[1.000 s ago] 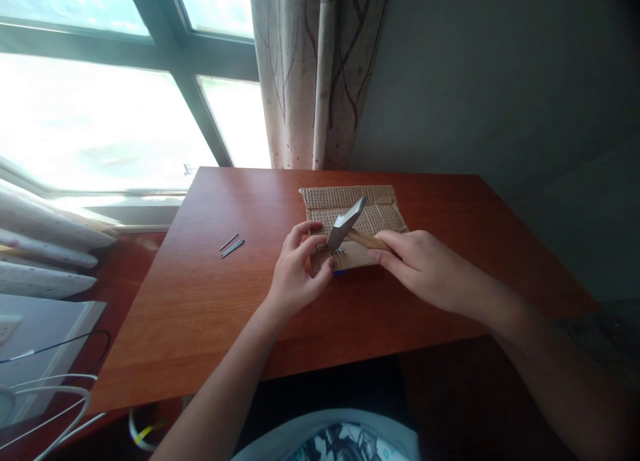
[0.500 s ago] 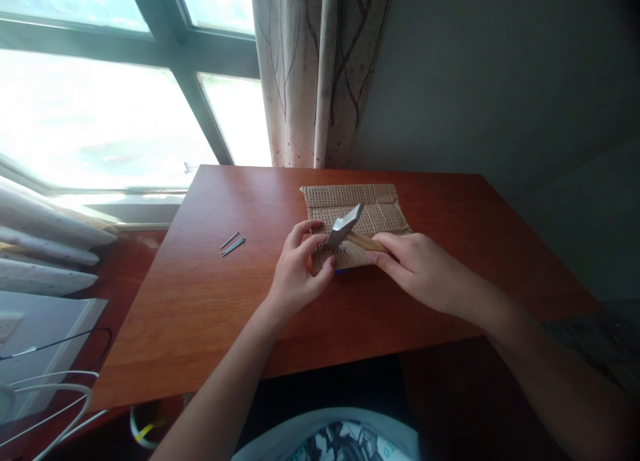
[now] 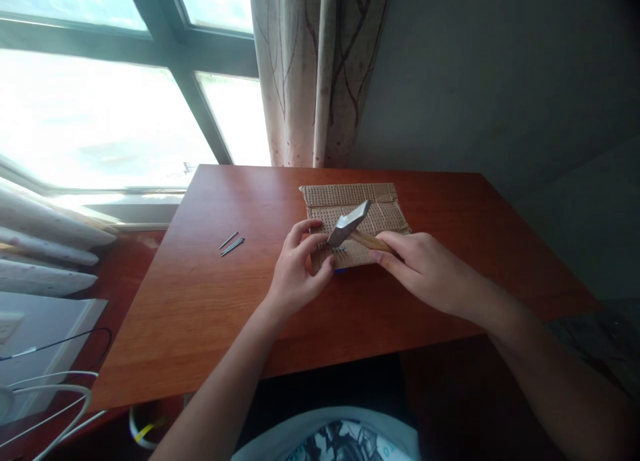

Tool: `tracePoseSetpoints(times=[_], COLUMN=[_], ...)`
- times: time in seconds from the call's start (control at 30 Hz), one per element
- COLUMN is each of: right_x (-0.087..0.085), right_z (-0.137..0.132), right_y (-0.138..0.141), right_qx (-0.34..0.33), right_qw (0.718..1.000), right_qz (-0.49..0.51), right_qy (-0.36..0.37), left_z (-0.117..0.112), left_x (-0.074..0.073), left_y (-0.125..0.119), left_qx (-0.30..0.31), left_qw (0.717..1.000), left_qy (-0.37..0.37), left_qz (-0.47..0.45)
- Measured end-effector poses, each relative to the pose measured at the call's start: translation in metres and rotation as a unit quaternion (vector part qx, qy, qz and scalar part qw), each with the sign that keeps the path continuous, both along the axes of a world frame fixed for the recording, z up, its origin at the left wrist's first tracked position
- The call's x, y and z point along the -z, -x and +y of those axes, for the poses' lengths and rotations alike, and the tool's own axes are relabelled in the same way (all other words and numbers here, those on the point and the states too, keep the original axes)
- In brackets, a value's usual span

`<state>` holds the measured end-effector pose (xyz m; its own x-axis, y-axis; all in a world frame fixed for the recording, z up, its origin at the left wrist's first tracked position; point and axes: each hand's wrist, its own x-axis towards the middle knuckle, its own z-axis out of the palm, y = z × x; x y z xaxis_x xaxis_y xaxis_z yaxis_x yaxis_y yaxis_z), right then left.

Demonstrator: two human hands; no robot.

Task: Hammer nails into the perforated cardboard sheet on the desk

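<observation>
The window (image 3: 100, 114) fills the left, with a patterned curtain (image 3: 320, 74) hanging at its right edge. Below them a reddish wooden table (image 3: 210, 301) carries everything.

A sheet of cardboard (image 3: 383, 204) dotted with small holes lies flat at the table's far middle. Something blue shows under its near edge.

The left hand (image 3: 295, 274) is curled over the cardboard's near left corner, fingers on top and thumb at the near edge, gripping it. The right hand (image 3: 425, 267) is closed round the wooden handle of a hammer (image 3: 349, 222).

The hammer lies above the cardboard, between the two hands. Its metal head is tilted, the lower face just over a short row of nails (image 3: 337, 249) standing in the cardboard beside the left fingertips.

A few loose nails (image 3: 231, 244) lie on the bare table, well apart to the left.
</observation>
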<state>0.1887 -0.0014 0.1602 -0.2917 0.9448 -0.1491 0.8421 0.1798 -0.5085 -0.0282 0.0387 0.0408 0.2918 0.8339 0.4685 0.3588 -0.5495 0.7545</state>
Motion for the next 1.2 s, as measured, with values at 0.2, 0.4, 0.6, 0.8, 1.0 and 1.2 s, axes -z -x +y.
tracePoseSetpoints(times=[0.2, 0.4, 0.6, 0.8, 1.0, 1.2], right_x=[0.003, -0.003, 0.011, 0.029, 0.049, 0.052], right_z=[0.001, -0.005, 0.004, 0.034, 0.044, 0.048], right_y=[-0.001, -0.013, -0.035, -0.061, -0.08, -0.085], right_qx=[0.004, 0.052, 0.199, 0.189, 0.216, 0.207], right_qw=[1.0, 0.991, 0.889, 0.786, 0.774, 0.772], right_qz=[-0.004, 0.09, 0.348, 0.507, 0.513, 0.529], right_qy=[0.0, -0.081, -0.221, -0.299, -0.302, -0.285], left_z=[0.0, -0.001, 0.0, 0.0, 0.0, -0.001], left_x=[0.0, 0.0, 0.0, 0.0, -0.002, -0.002], left_y=[0.0, 0.001, 0.001, 0.0, 0.0, 0.002], left_qx=[0.001, -0.001, 0.004, 0.003, 0.0, 0.003], left_qw=[1.0, 1.0, 1.0, 1.0, 1.0, 1.0], left_qy=[-0.003, 0.007, 0.007, -0.002, -0.012, -0.011], left_qz=[0.003, 0.011, 0.001, 0.002, 0.011, 0.016])
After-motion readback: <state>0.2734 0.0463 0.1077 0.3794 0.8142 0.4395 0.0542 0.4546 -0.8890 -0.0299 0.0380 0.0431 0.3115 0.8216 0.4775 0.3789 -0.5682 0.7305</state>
